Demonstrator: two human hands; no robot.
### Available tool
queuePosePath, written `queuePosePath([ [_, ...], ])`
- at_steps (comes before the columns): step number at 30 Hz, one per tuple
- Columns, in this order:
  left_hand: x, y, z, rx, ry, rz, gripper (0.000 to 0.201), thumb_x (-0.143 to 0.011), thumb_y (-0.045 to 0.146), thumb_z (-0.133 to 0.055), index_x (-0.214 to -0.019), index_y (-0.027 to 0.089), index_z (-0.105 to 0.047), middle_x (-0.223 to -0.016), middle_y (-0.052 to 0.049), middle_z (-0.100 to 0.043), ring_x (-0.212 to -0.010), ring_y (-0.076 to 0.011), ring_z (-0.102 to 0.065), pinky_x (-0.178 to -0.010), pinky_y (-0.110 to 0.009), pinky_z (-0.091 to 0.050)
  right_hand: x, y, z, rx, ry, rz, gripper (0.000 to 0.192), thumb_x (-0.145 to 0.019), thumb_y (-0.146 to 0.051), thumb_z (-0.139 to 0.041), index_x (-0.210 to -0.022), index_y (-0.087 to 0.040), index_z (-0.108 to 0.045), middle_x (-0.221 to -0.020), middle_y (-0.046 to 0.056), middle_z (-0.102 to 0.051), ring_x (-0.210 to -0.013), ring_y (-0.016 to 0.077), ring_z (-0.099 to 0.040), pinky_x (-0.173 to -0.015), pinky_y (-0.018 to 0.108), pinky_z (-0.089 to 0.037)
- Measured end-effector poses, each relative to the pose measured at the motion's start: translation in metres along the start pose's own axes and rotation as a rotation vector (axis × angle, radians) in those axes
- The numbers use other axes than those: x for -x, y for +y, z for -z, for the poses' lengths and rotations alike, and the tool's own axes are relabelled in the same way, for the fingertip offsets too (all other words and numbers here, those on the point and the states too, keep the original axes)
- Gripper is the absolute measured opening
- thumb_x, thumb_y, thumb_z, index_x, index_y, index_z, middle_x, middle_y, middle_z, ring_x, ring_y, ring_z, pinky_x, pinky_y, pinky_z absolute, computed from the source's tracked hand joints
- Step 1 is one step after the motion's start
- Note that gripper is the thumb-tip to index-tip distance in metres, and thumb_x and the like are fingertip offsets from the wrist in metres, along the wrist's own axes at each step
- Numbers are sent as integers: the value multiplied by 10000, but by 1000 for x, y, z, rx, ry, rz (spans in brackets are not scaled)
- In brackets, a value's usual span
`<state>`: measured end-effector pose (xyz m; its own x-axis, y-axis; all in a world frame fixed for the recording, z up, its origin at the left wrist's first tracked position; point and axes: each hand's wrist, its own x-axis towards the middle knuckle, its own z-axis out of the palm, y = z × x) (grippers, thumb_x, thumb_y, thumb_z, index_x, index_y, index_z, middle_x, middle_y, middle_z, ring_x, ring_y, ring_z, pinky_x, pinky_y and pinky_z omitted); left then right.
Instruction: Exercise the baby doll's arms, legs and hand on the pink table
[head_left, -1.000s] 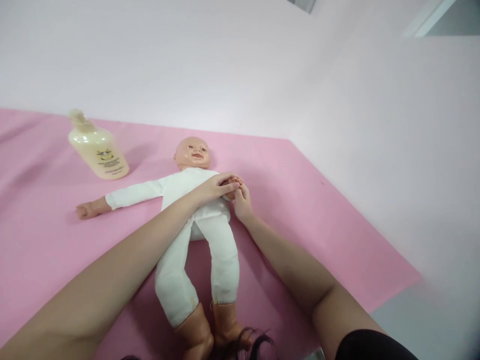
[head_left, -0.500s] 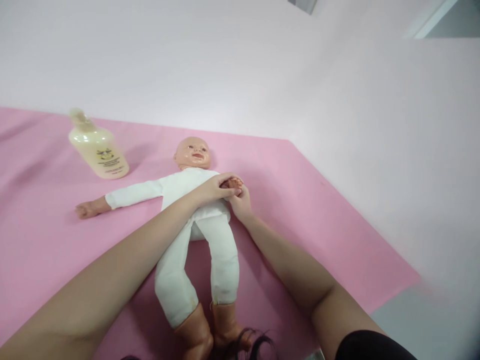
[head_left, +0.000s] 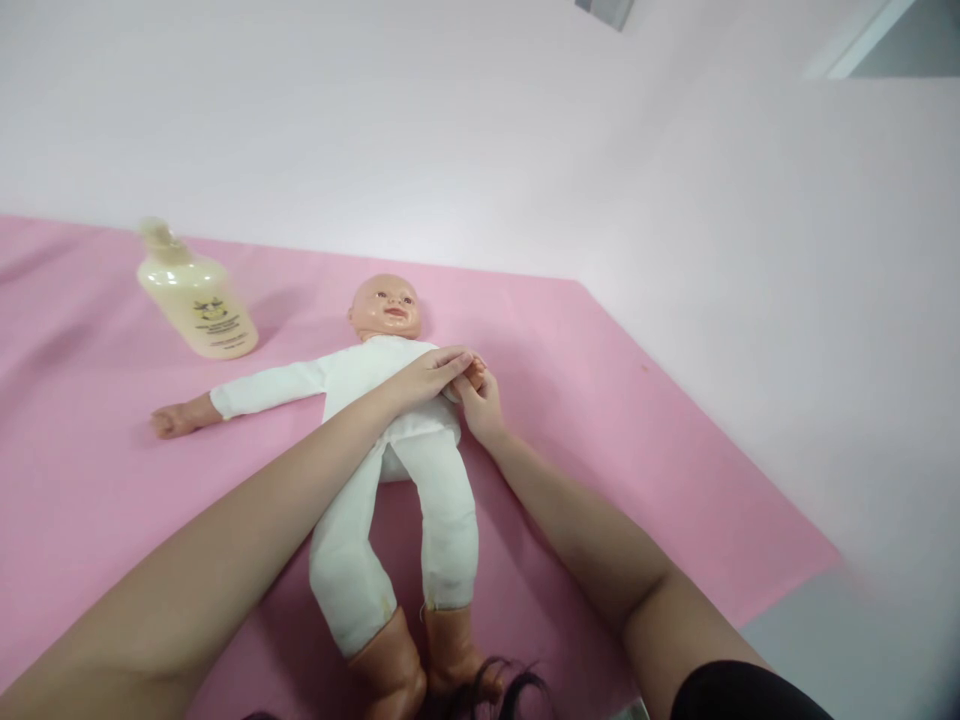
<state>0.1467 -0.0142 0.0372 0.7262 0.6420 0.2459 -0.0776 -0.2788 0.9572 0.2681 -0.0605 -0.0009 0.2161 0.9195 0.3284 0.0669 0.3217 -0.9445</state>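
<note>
Both hands closed lightly on the doll's small hand (head_left: 472,374), the left hand (head_left: 433,374) laid over it from above and the right hand (head_left: 484,410) cupping it from below, with the doll (head_left: 390,420) on its back on the pink surface (head_left: 645,460). The work appeared to be rubbing that hand; the next stroke would call for gentle pressure without lifting the arm. Both forearms reached forward, the left one crossing the doll's body. A lotion bottle (head_left: 196,295) lay tilted well apart.

Bottle (head_left: 199,301) label print unreadable
</note>
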Motion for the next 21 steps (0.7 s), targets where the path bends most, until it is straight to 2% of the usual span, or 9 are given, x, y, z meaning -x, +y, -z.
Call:
queuePosePath([
  [8, 1, 4, -2, 51, 5, 33, 512, -835, 631, -516, -979, 159, -656, -914, -68, -691, -823, -182, -623, -730, -288, -509, -2, 4, 1, -25, 19, 40, 214, -768, -418, -591, -809, -209, -610, -771, -1, -617, -738, 143, -580, -747, 297, -498],
  [14, 0, 5, 0, -12, 12, -8, 494, -829, 613, -542, -984, 161, -667, -929, -68, -682, -901, -204, -606, -801, -304, -484, -1, 3, 1, -1, -23, -7, 202, -741, -391, -652, -776, -195, -620, -701, -16, -611, -654, 128, -562, -643, 274, -485],
  [21, -2, 3, 1, -69, -7, -37, 457, -788, 573, -625, -999, 169, -667, -915, -54, -676, -918, -217, -607, -856, -331, -467, 1, -3, -1, -29, -68, 17, 136, -708, -310, -684, -754, -205, -612, -765, -7, -641, -715, 146, -605, -700, 295, -510],
])
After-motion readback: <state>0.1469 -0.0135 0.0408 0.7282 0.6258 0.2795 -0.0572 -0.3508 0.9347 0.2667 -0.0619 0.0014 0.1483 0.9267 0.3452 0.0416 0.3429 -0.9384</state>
